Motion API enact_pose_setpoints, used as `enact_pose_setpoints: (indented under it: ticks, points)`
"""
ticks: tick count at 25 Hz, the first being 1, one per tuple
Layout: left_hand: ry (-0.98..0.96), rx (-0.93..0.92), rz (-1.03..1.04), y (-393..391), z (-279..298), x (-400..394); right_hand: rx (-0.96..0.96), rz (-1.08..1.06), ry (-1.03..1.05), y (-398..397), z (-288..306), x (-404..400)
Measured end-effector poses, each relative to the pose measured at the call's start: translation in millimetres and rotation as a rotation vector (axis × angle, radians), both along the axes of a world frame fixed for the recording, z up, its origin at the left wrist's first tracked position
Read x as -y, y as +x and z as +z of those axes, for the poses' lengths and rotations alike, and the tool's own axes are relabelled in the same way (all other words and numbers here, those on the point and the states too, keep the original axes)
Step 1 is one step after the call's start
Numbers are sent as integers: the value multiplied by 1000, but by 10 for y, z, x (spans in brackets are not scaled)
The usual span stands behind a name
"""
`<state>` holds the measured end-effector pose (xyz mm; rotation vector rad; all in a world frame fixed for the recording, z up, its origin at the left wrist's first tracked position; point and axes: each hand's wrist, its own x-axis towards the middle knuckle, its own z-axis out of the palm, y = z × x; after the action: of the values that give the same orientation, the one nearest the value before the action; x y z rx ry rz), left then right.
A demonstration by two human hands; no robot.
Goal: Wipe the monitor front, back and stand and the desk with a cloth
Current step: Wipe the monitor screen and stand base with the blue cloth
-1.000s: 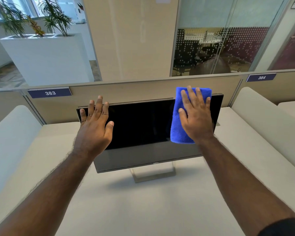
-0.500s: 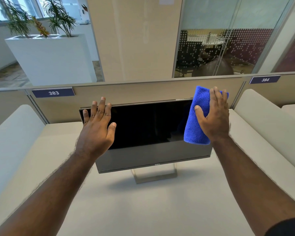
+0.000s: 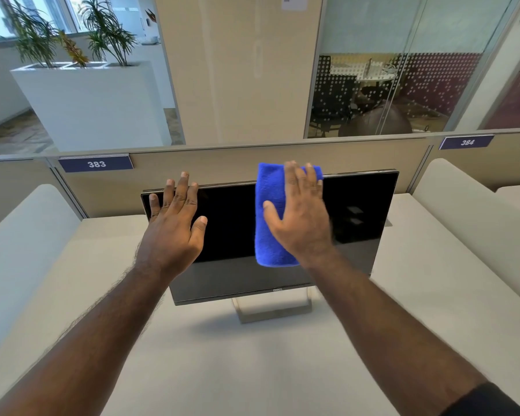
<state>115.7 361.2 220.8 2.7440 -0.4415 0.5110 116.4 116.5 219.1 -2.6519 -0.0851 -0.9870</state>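
Observation:
A black monitor [image 3: 364, 205] with a dark screen stands on a silver stand [image 3: 272, 313] at the back of a pale desk [image 3: 252, 370]. My right hand [image 3: 300, 217] lies flat on a folded blue cloth [image 3: 269, 211], pressing it against the upper middle of the screen. The cloth's top reaches just over the monitor's upper edge. My left hand [image 3: 174, 223] rests flat on the screen's upper left corner with fingers spread, holding nothing.
A beige partition [image 3: 222, 163] with plates numbered 383 and 384 runs right behind the monitor. Padded cream dividers [image 3: 463, 211] flank the desk on both sides. Beyond the partition stand a white planter [image 3: 87, 106] and glass office walls.
My right hand has slid the blue cloth from the screen's right edge leftward to its middle. My left hand has stayed on the upper left corner.

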Motion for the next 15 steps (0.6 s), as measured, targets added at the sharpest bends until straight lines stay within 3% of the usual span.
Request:
enact_pose_setpoints:
  ticks: [4, 9, 15]
  points:
    - [4, 11, 43, -8, -7, -113, 13, 56, -103, -4, -31, -414]
    - [-14, 8, 81, -31, 1, -320, 43, -17, -142, -6, -98, -249]
    - [-25, -2, 116, -37, -14, -576, 65, -65, -6, 11, -78, 64]
